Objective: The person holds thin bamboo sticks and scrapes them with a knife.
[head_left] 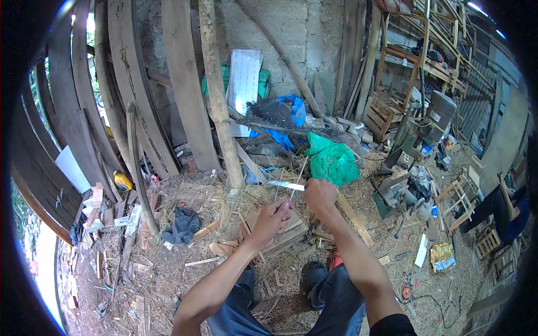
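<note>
My right hand is closed around the handle of a knife, which the fingers hide. The shiny knife blade points left, above my other hand. Closed in a pinch, my left hand holds a thin wooden stick that slants up past the blade. Whether blade and stick touch, I cannot tell. Below the hands, between my feet and the wall, lies a stack of wooden boards.
A green plastic bag and a dark tarp lie ahead. A wooden post stands front left. On the right are a machine, a yellow sack and another person's arm. Straw and wood scraps cover the floor.
</note>
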`<action>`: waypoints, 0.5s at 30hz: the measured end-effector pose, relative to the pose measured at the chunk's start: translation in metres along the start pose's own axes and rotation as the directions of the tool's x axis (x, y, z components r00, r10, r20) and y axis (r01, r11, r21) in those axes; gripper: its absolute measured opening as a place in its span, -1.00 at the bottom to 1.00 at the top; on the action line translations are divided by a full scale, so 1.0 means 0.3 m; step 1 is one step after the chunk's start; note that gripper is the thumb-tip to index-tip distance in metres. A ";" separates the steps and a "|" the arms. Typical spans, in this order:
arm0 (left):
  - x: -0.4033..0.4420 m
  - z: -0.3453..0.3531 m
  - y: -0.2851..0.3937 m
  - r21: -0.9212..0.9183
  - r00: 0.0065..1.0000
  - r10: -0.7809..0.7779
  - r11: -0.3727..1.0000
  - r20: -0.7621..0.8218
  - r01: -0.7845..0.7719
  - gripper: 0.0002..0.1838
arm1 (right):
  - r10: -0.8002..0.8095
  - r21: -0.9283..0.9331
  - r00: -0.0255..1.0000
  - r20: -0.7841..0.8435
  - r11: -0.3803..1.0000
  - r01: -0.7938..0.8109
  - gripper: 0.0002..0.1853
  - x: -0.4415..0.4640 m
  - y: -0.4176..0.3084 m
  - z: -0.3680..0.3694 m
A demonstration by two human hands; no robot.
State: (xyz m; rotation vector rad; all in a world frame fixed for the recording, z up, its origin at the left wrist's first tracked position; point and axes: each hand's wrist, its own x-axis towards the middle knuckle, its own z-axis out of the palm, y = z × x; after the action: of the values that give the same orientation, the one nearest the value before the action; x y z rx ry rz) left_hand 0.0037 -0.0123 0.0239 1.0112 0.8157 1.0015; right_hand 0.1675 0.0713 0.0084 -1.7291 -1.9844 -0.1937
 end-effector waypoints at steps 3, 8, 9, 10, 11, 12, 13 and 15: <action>-0.018 -0.005 -0.022 0.034 0.997 -0.074 0.997 0.011 0.074 -0.80 | 0.168 -0.027 0.985 0.026 0.985 -0.168 -0.79 0.030 0.120 -0.002; -0.010 -0.009 -0.072 -0.006 0.989 -0.135 0.991 0.055 0.135 -0.79 | 0.297 -0.127 0.953 0.062 0.949 -0.287 -0.79 0.009 0.176 0.012; -0.011 -0.009 -0.061 0.016 0.988 -0.146 0.989 0.043 0.145 -0.79 | 0.335 -0.138 0.937 0.100 0.937 -0.320 -0.79 0.018 0.180 0.007; -0.011 -0.012 -0.045 0.046 0.987 -0.156 0.987 0.030 0.155 -0.79 | 0.374 -0.144 0.918 0.135 0.924 -0.355 -0.79 0.027 0.182 0.005; -0.020 -0.012 -0.035 0.050 0.987 -0.158 0.986 0.033 0.156 -0.79 | 0.378 -0.142 0.916 0.133 0.922 -0.360 -0.79 0.024 0.208 0.015; -0.041 -0.006 -0.017 0.063 0.981 -0.191 0.980 0.040 0.188 -0.79 | 0.483 -0.132 0.864 0.143 0.875 -0.467 -0.79 0.012 0.258 0.030; -0.054 -0.008 -0.005 0.079 0.974 -0.222 0.973 0.042 0.218 -0.79 | 0.578 -0.118 0.801 0.155 0.816 -0.566 -0.78 -0.001 0.299 0.035; -0.048 -0.046 -0.012 0.075 0.981 -0.195 0.978 -0.007 0.195 -0.78 | 0.576 -0.126 0.801 0.166 0.818 -0.562 -0.76 -0.031 0.317 0.030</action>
State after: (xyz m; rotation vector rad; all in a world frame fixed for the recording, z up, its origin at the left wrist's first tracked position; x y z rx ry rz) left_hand -0.0125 -0.0224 0.0173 0.9746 0.9394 0.8073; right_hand 0.2569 0.0842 -0.0237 -2.3844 -1.4898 0.1262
